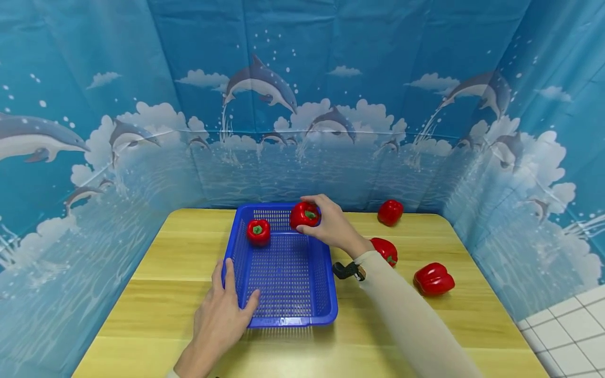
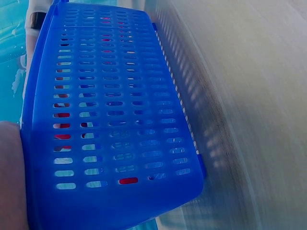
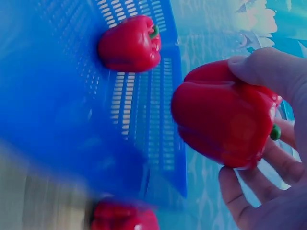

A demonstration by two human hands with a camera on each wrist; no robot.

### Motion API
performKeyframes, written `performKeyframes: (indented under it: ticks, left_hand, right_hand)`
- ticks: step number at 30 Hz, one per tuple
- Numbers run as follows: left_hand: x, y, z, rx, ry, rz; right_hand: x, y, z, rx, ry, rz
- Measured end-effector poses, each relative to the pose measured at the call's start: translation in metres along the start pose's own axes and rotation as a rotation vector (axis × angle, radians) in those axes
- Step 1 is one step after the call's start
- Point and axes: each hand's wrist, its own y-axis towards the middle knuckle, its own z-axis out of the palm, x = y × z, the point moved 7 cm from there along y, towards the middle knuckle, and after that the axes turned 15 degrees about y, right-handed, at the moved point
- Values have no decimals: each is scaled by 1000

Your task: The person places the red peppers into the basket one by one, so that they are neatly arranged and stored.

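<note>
A blue plastic basket (image 1: pixel 287 321) with slotted walls sits on the table. One red bell pepper (image 1: pixel 258 232) stands inside it near the back left, stem up. Over the basket's back right corner, my right hand (image 1: pixel 328 223) grips another red bell pepper (image 1: pixel 304 215) between thumb and fingers; in the right wrist view this held pepper (image 3: pixel 223 115) is clear of the basket wall. My left hand (image 1: pixel 222 312) touches the basket's left rim near the front corner, fingers fairly straight and thumb spread over the rim. Only a sliver of the left hand (image 2: pixel 12 177) shows in the left wrist view.
Right of the basket, three more red bell peppers lie on the wooden table (image 1: pixel 156 294): a far one (image 1: pixel 390 212), one partly behind the right forearm (image 1: pixel 385 251), and a near one (image 1: pixel 433 279). A dolphin-print curtain (image 1: pixel 302 173) encloses the table's back and sides.
</note>
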Motion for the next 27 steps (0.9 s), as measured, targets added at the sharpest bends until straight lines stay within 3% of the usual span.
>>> performKeyframes:
  ticks: [11, 17, 27]
  left_hand:
    - [0, 1, 1, 1, -3, 5]
    - [0, 2, 1, 15, -3, 5]
    - [0, 3, 1, 17, 7, -2]
  right_hand:
    - [0, 30, 37, 138, -51, 107]
    - [-9, 36, 55, 176, -68, 155]
    - [-23, 44, 70, 209, -93, 165]
